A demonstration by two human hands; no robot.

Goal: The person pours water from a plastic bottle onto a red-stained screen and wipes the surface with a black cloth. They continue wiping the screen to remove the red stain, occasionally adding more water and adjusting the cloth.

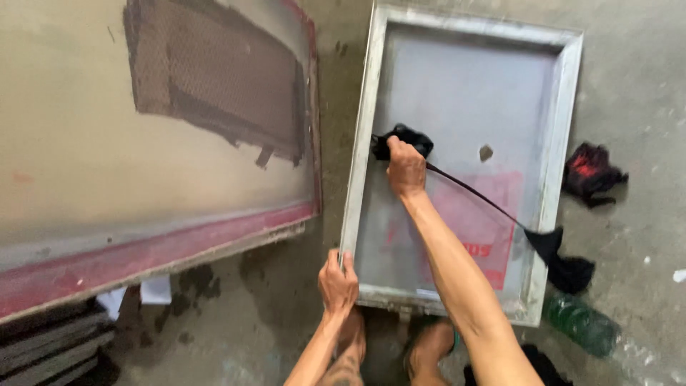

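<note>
— Looking down, what do the hands have?

— The right hand [406, 168] is closed around a black rag [401, 139], pressing it on the mesh of an aluminium-framed printing screen [357, 179] lying on the concrete floor [636, 86]. A long tail of the rag trails across the mesh and over the frame's right rail to a dark bundle [568, 268] on the floor.

— And the other one?

— The left hand [337, 282] grips the frame's near left corner, fingers curled over the rail.

— How much room is around the frame?

— Little on the left: a larger red-edged screen [143, 236] lies just beside it, with only a narrow strip of floor between. On the right the floor is more open, with a red-and-black rag [589, 171] near the rail and a green bottle [579, 325] by the near right corner. The person's bare feet [429, 347] sit just below the near rail.
</note>
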